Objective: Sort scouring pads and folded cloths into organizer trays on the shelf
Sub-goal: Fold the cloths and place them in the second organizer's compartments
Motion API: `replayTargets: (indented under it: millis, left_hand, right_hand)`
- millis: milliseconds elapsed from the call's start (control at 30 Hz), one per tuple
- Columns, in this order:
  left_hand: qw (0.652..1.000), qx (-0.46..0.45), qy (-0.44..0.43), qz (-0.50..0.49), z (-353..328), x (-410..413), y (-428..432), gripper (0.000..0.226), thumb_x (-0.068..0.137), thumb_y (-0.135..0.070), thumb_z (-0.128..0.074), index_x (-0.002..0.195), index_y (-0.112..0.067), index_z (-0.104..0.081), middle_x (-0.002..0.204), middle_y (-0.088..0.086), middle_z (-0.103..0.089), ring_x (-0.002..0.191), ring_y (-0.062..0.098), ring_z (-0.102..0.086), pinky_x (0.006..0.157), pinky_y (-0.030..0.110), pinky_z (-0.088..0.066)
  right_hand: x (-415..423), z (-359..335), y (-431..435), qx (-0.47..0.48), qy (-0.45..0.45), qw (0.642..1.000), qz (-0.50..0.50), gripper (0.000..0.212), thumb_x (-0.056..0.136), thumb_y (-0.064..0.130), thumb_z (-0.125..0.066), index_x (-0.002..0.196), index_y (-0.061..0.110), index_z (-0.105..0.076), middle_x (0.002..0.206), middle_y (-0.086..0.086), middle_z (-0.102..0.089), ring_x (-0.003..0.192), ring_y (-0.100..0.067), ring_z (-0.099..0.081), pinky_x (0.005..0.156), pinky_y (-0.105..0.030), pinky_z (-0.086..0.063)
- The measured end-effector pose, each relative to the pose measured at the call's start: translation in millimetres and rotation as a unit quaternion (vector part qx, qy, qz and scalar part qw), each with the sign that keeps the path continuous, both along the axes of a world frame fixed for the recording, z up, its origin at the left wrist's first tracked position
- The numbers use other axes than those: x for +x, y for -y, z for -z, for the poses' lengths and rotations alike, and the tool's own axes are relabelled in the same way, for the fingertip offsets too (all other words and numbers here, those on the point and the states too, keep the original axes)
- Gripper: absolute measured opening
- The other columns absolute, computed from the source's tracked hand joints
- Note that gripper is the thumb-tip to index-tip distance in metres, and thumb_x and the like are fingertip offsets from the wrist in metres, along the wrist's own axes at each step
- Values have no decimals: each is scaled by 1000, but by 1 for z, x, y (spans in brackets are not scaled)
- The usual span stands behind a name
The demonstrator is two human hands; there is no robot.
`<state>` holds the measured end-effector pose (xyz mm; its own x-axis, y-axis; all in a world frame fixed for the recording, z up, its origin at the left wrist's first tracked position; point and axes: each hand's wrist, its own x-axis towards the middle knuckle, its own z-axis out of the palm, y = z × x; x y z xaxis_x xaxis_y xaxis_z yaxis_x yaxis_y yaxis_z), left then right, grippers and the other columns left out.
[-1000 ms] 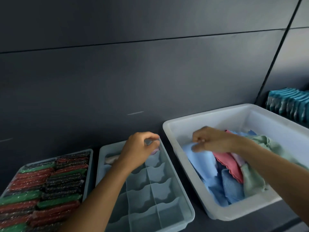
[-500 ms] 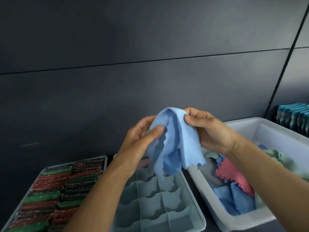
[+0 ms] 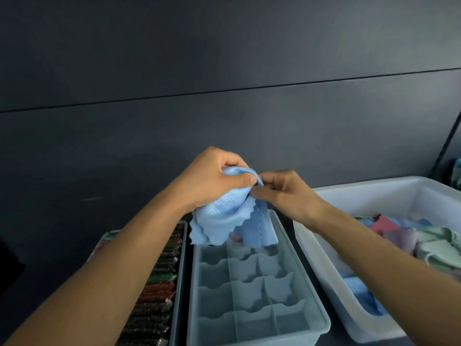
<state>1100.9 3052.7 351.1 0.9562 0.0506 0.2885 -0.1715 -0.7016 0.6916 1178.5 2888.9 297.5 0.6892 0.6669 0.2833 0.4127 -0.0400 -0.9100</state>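
Observation:
A light blue cloth (image 3: 224,221) with wavy edges hangs bunched above the far end of the grey divided organizer tray (image 3: 252,293). My left hand (image 3: 212,178) grips the cloth's top from the left. My right hand (image 3: 282,193) pinches the same top fold from the right, fingertips almost touching the left thumb. The tray's near compartments hold nothing; a pinkish item shows in a far compartment behind the cloth. Left of it, a second tray (image 3: 180,283) is packed with red, green and dark scouring pads (image 3: 157,290).
A white plastic bin (image 3: 324,248) at the right holds loose blue, pink, green and lilac cloths (image 3: 404,236). A dark panelled wall rises right behind the trays. Teal items stand at the far right edge (image 3: 456,171).
My right hand lifted the blue cloth out of the white bin and my left hand joined it. The cloth has since been gathered tighter, and both hands have come together over the divided tray.

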Motion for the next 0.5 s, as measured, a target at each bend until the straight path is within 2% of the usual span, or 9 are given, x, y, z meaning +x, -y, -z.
replayTargets:
  millis: [67,200,267,333,400,467,500]
  left_hand:
    - [1000,1,0,5,-2,-6,-10,6,81,-28,-76,79,-23,-74,75,-1,-72,64,6,-62,65,28,-48]
    - [1000,0,-4,-5,-1,-20,-23,6,83,-26,-76,80,-21,-75,76,1,-73,66,8,-64,64,27,-48]
    - [1000,-15,-6,-15,0,-25,-34,6,84,-26,-76,80,-22,-76,78,1,-74,68,9,-66,65,26,-48]
    - [1000,-18,1,-21,5,-32,-47,7,85,-26,-75,80,-21,-77,79,4,-74,68,12,-64,65,28,-47]
    - [999,-40,1,-32,11,-37,-58,11,88,-27,-71,83,-20,-78,74,6,-73,64,10,-61,63,25,-44]
    - [997,-57,-4,-42,18,-39,-65,18,91,-27,-65,84,-17,-77,61,-2,-68,55,3,-55,56,16,-40]
    - [997,-59,-7,-42,22,-39,-67,22,92,-29,-62,82,-16,-77,58,-6,-64,53,3,-53,56,15,-39]
  right_hand:
    - [1,1,-1,-7,-12,1000,24,23,91,12,-61,80,-8,-57,71,-9,-50,67,-17,-42,64,-31,-35]
    - [5,6,3,-115,38,992,34,17,78,13,-61,70,-2,-57,63,-1,-48,60,-11,-43,59,-30,-37]
    - [8,9,9,-148,37,988,26,19,80,13,-67,67,2,-57,62,-2,-47,57,-12,-42,56,-28,-35]
    - [12,6,21,-111,3,993,35,19,81,13,-73,67,9,-61,61,-1,-51,56,-13,-46,54,-25,-35]
    - [16,-1,35,-40,-40,997,45,13,74,18,-78,72,11,-68,68,2,-62,62,-13,-56,61,-26,-42]
    - [21,-10,45,26,-112,993,34,15,70,21,-77,82,12,-76,86,-3,-74,78,-17,-69,73,-28,-51]
    - [21,-14,47,41,-136,990,24,16,69,21,-77,84,15,-77,88,-4,-75,80,-18,-70,72,-28,-53]
